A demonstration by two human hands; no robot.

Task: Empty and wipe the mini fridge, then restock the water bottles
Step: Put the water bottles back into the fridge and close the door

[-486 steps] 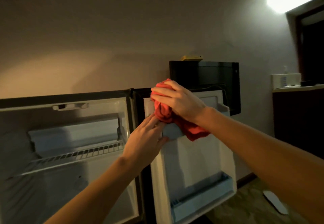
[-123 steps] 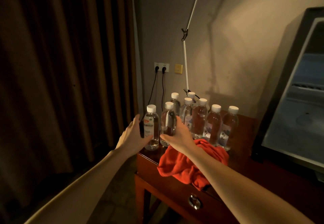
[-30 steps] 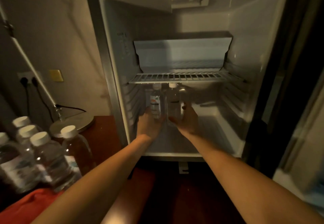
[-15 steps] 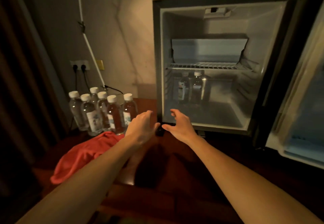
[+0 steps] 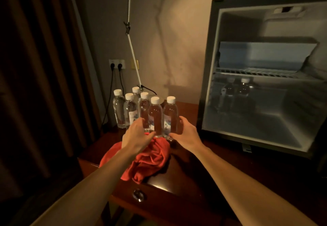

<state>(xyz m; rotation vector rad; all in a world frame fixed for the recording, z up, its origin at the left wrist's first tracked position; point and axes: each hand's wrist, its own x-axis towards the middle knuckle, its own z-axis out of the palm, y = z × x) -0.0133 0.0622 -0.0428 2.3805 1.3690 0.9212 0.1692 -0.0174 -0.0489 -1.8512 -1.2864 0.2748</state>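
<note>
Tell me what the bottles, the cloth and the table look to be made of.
Bottles: clear, glossy plastic by the look, see-through with white caps. Cloth: soft red fabric, matte, lying in crumpled folds. Table: dark reddish wood or veneer, polished; its front edge catches a highlight, and the drawer knob shines like metal.

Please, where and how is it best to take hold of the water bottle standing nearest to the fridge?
Grip the rightmost bottle round its straight lower body, coming from its free right side, as the right hand does. It stands upright, and another bottle stands close on its left, so probably only the right and front sides are free.
</note>
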